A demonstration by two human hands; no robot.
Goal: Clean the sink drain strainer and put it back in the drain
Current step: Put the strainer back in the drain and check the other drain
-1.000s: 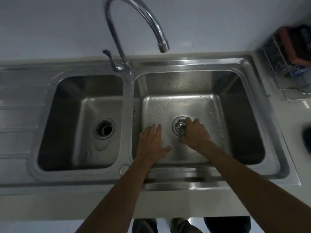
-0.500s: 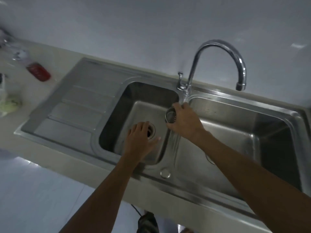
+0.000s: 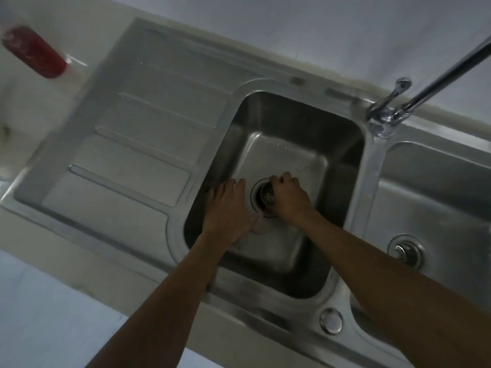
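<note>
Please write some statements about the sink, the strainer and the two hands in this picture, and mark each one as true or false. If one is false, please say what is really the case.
1. The right hand holds a metal strainer at the drain of the left basin. True.
2. The left hand grips the tap. False: it lies open and flat on the basin floor, beside the drain.
3. Water runs from the tap. False: no stream is visible.
4. A red object lies on the counter beyond the draining board. True.
5. The drain of the right basin is an open hole. False: a strainer sits in it.
</note>
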